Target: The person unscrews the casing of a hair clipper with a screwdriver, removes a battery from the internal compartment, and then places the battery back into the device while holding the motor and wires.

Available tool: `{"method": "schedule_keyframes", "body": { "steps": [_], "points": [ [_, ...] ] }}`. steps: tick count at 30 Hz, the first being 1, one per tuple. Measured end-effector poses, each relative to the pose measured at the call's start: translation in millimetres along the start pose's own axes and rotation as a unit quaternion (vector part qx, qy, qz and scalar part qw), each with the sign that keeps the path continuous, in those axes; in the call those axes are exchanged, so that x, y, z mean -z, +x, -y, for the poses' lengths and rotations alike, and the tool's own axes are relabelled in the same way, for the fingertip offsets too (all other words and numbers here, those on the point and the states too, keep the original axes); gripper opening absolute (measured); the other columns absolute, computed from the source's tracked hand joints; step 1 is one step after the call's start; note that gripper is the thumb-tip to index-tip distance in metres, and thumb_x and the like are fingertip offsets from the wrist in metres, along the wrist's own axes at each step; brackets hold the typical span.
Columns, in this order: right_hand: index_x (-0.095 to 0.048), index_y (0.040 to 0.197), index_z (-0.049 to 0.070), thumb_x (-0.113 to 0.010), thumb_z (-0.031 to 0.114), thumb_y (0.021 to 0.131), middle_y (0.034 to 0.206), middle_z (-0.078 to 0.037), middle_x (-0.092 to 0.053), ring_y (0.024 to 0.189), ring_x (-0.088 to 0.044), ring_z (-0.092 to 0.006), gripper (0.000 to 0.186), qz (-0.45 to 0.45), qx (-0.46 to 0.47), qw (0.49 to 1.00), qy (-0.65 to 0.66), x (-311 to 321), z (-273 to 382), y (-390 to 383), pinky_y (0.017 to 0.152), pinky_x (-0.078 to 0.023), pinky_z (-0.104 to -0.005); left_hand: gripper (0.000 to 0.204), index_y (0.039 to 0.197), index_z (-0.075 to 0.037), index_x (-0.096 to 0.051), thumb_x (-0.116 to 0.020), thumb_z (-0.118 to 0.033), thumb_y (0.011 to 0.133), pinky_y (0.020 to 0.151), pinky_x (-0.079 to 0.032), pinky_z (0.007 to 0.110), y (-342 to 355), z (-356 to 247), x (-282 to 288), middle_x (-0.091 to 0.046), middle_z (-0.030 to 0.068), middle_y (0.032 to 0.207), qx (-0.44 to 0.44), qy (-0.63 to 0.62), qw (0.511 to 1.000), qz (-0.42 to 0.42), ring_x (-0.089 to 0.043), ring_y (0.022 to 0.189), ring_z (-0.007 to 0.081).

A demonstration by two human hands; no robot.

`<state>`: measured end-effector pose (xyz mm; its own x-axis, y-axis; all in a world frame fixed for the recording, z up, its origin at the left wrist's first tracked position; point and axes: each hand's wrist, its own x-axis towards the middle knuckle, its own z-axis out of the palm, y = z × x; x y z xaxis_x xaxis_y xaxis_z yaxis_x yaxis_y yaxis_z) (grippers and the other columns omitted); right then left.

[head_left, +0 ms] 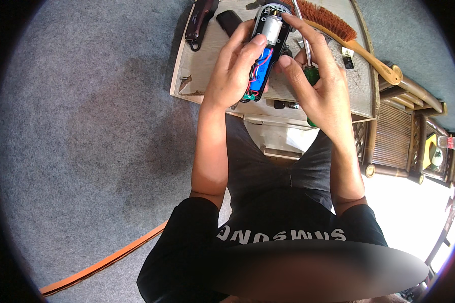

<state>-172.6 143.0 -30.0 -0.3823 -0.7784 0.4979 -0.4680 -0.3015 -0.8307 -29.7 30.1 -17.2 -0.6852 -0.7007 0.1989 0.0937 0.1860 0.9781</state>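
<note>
My left hand (232,68) is closed around an opened hair clipper (260,55), thumb resting by its silver motor (272,29). Inside the black casing, a blue battery (260,70) and red wires lie exposed, with a small green circuit board at the lower end. My right hand (321,83) has a green-handled screwdriver (311,76) against its palm, the metal shaft pointing away from me. The index finger reaches to the clipper's far end, while the thumb is beside the casing. The lower fingers are partly hidden behind the hand.
On the wooden table (189,68) lie a dark brown clipper (199,22), a black cover-like piece (229,21), a red-bristled brush (328,22) with a wooden handle, and a small black piece (348,62). A bamboo chair (392,136) stands at right.
</note>
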Motion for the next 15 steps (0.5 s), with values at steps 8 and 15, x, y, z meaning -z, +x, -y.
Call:
{"method": "schedule_keyframes", "body": {
  "steps": [8, 15],
  "points": [
    [-0.058, 0.151, 0.019, -0.073, 0.016, 0.099, 0.067, -0.005, -0.059, 0.055, -0.066, -0.0172, 0.054, -0.018, 0.032, 0.999, -0.034, -2.7, -7.4, 0.0, 0.056, -0.049, -0.0341, 0.060, 0.153, -0.002, -0.046, -0.038, -0.045, 0.113, 0.048, -0.052, 0.028, 1.2, 6.2, 3.3, -0.067, 0.0070, 0.087, 0.004, -0.039, 0.999, 0.012, -0.063, 0.054, 0.0146],
    [-0.057, 0.147, 0.018, -0.073, 0.016, 0.100, 0.068, -0.006, -0.062, 0.056, -0.069, -0.0183, 0.050, -0.007, -0.006, 1.000, -0.004, 0.9, -2.9, 0.0, 0.057, -0.050, -0.0342, 0.053, 0.150, -0.003, -0.051, -0.039, -0.039, 0.113, 0.051, -0.054, 0.024, 0.6, 7.0, 9.1, -0.071, 0.0071, 0.098, -0.004, -0.043, 0.998, 0.053, -0.066, 0.065, 0.0087]
  ]
}}
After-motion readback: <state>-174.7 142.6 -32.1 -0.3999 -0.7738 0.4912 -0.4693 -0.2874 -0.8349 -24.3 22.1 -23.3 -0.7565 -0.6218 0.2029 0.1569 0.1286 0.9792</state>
